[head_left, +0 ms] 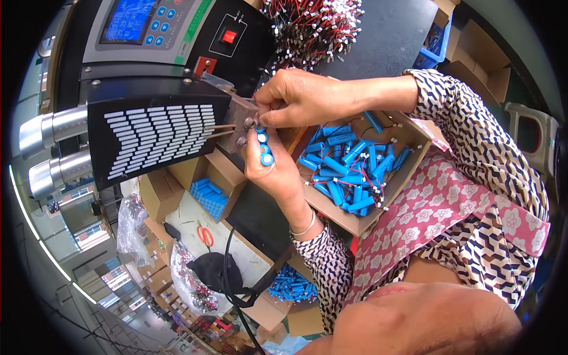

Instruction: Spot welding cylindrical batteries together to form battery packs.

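My left hand is closed around several blue cylindrical batteries, their round ends showing in a row. Just above it my right hand pinches thumb and fingers together at the top of that row; what lies between those fingertips is hidden. Both hands meet right at the front of a black spot welder, close to its two copper-coloured rods and their metal holders. Beside my wrists stands an open cardboard box of blue batteries with red and black wires and white plugs.
A heap of wired plugs lies on the dark table. Below the welder sits a carton holding stacked blue batteries. Red-handled scissors lie near a black cable. More batteries fill a lower box; a blue crate stands upper right.
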Demonstrator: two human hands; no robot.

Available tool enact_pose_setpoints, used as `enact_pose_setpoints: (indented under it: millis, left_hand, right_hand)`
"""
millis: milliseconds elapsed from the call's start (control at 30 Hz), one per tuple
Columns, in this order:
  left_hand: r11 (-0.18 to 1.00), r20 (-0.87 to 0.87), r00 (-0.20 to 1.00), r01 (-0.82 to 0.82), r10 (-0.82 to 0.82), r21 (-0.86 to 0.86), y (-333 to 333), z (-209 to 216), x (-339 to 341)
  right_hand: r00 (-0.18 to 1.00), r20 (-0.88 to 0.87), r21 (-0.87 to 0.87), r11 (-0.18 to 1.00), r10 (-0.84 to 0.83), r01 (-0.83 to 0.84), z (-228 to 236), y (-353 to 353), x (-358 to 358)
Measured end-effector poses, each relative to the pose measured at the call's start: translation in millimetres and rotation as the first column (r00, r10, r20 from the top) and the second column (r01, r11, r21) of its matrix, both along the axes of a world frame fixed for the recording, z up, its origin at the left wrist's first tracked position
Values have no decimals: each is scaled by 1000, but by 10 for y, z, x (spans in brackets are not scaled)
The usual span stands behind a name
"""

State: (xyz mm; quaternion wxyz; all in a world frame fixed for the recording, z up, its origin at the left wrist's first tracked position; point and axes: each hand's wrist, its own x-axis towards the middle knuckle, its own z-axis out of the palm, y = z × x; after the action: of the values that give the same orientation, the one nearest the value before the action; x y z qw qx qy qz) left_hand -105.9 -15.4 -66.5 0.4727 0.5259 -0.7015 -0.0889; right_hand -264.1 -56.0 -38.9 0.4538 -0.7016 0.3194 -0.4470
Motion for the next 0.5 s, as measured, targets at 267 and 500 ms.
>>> enact_pose_setpoints:
  millis: [267,500]
  left_hand:
    - [992,-63,996,71,-64,107,-6,45,4]
    - [992,70,997,-37,29,118,40,145,110]
  right_hand:
    - [984,-179,-221,974,16,-56,14,132,-331]
    - [958,-226,-508,861,-176,38,-182,212,-298]
